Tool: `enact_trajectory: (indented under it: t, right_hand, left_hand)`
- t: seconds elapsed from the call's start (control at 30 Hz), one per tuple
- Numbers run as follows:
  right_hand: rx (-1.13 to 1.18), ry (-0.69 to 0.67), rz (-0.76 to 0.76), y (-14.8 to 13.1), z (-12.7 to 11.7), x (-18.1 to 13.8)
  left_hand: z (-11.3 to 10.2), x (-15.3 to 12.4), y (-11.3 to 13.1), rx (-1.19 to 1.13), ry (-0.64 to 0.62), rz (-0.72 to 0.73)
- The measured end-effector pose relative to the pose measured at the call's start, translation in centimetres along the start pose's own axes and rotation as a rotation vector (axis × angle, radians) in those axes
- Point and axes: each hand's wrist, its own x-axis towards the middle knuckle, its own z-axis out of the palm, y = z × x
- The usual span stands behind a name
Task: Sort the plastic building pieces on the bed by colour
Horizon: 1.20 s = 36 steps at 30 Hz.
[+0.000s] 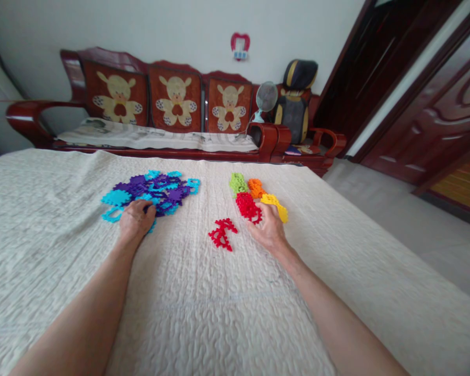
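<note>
On the left, a spread-out pile of light-blue toothed plastic pieces (116,197) and purple toothed plastic pieces (176,195) lies on the quilted cover. My left hand (135,219) rests at the pile's near edge, fingers curled down; what they hold, if anything, is hidden. My right hand (271,228) is beside a small red pile of toothed pieces (246,204), thumb and forefinger apart around its near right edge. Lime-green pieces (238,183), orange pieces (255,187) and yellow pieces (276,204) sit close around the red pile. Between my hands lie loose red pieces (222,234).
The off-white quilted cover (203,313) spreads under everything. Beyond its far edge stands a wooden sofa (43,117) with bear-patterned cushions (176,99). A fan (266,98) and a wooden armchair (332,140) are at its right. A dark door (426,99) is at far right.
</note>
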Motion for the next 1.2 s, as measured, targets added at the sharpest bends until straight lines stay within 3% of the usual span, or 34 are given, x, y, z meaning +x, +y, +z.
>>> enact_trajectory:
  t: [0.17,0.37,0.77,0.93,1.0,1.2]
  right_hand:
    - [-0.035,0.061,-0.075,0.2,1.4,1.1]
    - [-0.121,0.073,-0.039,1.0,3.1,1.5]
    - [-0.19,0.085,-0.046,1.5,3.4,1.3]
    - [-0.081,0.142,-0.132,1.0,3.0,1.2]
    - [0.02,0.109,-0.212,0.3,2.6,0.9]
    - [0.192,-0.18,-0.397,-3.2,2.0,-0.5]
  left_hand:
    - [-0.2,0.0,0.3,0.005,-0.025,-0.01]
    - [0.0,0.0,0.1,-0.003,0.017,-0.004]
    - [0.5,0.2,-0.6,0.04,0.033,0.024]
    - [0.5,0.1,-0.6,0.047,0.031,0.025]
    - [0.5,0.1,-0.6,0.047,0.037,0.024]
    - [0.2,0.1,-0.2,0.04,0.014,0.02]
